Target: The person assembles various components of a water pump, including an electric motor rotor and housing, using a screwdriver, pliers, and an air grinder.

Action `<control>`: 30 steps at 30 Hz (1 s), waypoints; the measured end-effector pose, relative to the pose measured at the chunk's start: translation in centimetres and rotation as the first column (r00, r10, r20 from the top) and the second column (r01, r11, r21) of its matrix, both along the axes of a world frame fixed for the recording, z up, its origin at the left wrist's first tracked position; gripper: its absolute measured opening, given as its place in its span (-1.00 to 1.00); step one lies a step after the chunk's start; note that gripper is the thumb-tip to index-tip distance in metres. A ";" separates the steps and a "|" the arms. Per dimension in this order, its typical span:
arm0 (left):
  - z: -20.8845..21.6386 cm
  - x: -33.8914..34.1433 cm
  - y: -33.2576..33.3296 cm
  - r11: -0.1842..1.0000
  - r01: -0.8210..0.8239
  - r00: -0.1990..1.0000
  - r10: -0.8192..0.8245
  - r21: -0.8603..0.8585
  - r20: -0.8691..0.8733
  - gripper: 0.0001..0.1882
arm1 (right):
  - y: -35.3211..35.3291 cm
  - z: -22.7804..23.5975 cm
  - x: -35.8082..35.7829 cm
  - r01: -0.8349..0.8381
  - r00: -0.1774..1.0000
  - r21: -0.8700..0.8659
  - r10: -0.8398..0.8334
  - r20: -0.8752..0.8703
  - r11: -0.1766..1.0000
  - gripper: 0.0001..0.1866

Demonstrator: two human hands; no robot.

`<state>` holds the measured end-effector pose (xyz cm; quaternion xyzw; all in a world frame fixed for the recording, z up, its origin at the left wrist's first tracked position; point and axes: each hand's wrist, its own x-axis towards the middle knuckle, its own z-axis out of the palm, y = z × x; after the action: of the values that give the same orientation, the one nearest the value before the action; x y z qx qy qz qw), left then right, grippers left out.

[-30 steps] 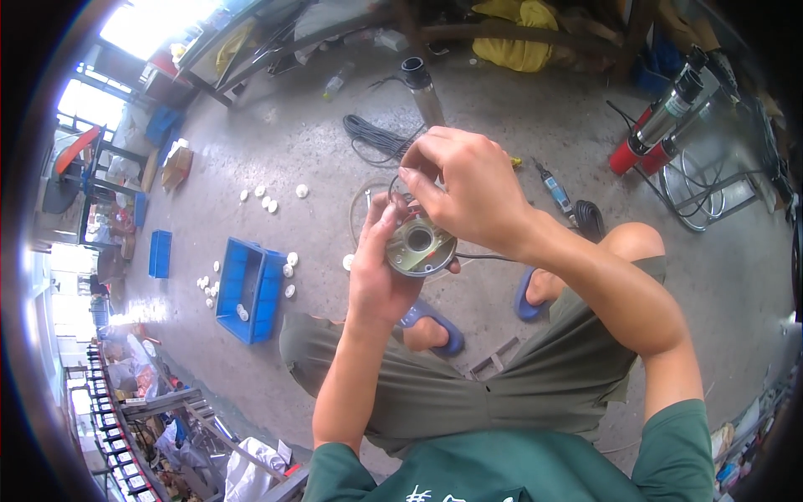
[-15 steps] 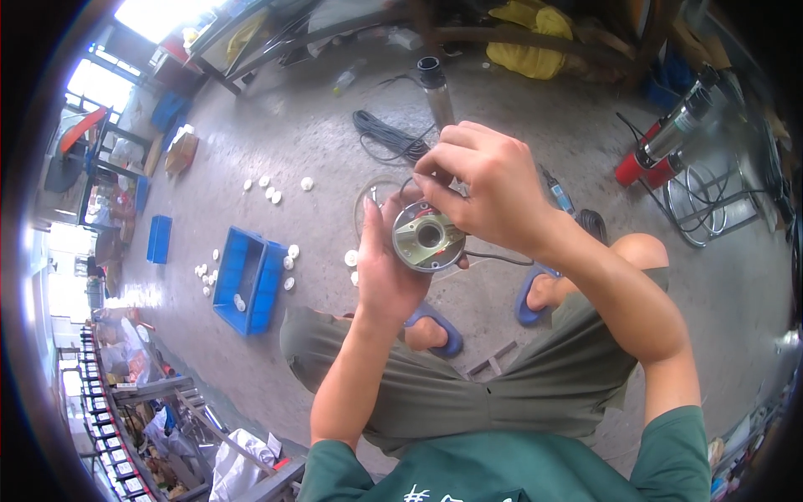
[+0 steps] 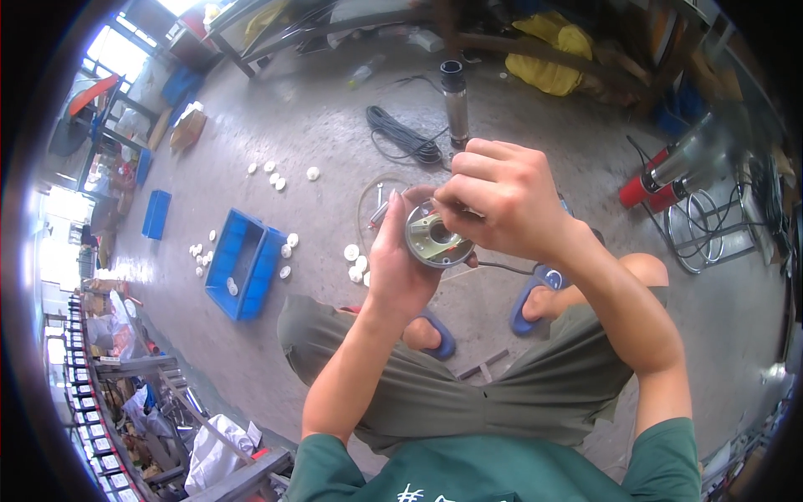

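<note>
The person's left hand (image 3: 403,266) grips a round metal part (image 3: 428,244) with a central hole, held up above the floor between the knees, while the right hand (image 3: 508,199) bends its fingers over the part's upper right edge, whether pinching anything cannot be told. A dark cable (image 3: 506,268) runs out beside the part toward the right. Beyond lie a coiled black cable (image 3: 401,135), an upright metal cylinder (image 3: 456,109) and, to the left, a blue crate (image 3: 263,274) near scattered white discs.
</note>
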<state>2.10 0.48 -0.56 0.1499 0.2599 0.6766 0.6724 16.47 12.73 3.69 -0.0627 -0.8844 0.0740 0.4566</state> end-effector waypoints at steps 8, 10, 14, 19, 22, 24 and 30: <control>-0.7 -0.3 0.0 1.000 0.008 0.995 -0.008 0.001 -0.102 -0.48 | 0.4 0.4 0.3 -0.009 0.985 -0.191 0.042 0.168 0.982 -0.90; -0.9 -0.5 0.0 1.000 0.021 0.991 -0.020 0.004 -0.133 -0.46 | 0.4 0.6 0.4 0.002 0.982 -0.182 0.033 0.188 0.983 -0.90; -0.9 -0.3 0.2 0.999 0.032 0.985 -0.032 0.000 -0.167 -0.46 | 0.5 0.4 0.7 0.013 0.981 -0.212 0.029 0.193 0.977 -0.89; -0.6 -0.2 0.2 0.999 0.034 0.984 -0.036 -0.015 -0.172 -0.49 | -0.3 -0.1 0.7 0.078 0.989 -0.244 -0.043 0.144 0.967 -0.89; -0.2 0.4 0.1 0.998 0.000 0.988 -0.010 -0.063 -0.157 -0.52 | 0.0 0.0 1.2 0.009 0.985 -0.258 0.036 0.169 0.966 -0.91; -0.2 0.5 0.0 0.996 0.005 0.986 -0.019 -0.085 -0.165 -0.52 | 0.3 0.2 1.5 -0.057 0.976 -0.282 0.112 0.184 0.958 -0.92; 0.7 0.4 0.2 0.990 0.090 0.962 -0.113 -0.106 -0.247 -0.47 | 1.0 0.7 1.9 -0.077 0.956 -0.125 0.109 0.274 0.989 -0.88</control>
<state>2.48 0.69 0.16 0.2163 0.3667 0.6038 0.6740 18.33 13.76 4.39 -0.0566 -0.9364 0.1356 0.3187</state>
